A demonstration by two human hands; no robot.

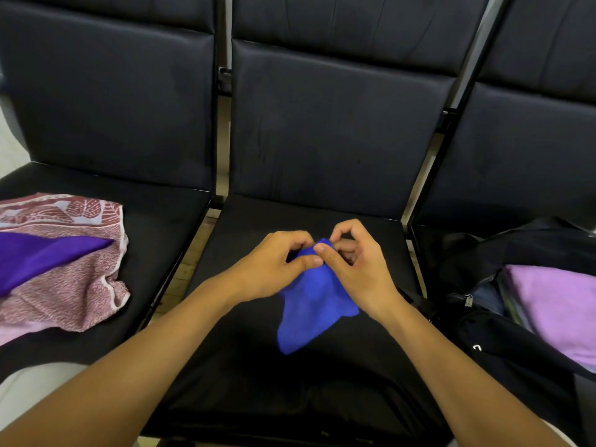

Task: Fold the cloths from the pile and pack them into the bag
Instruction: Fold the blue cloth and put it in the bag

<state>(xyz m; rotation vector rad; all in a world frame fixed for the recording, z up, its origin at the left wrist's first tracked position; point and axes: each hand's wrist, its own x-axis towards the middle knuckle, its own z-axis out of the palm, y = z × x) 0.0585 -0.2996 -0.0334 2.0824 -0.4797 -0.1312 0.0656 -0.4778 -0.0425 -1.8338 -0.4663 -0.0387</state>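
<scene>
Over the middle bench seat (258,366), my left hand (274,269) and right hand (358,266) curl their fingers (317,250) tightly, pinching the blue cloth (309,304) by its top edge. At nine o'clock lies the pile (64,269); at three o'clock, the bag (503,343).

arms: both forearms bare | sleeves: none visible | hands: ungloved
</scene>
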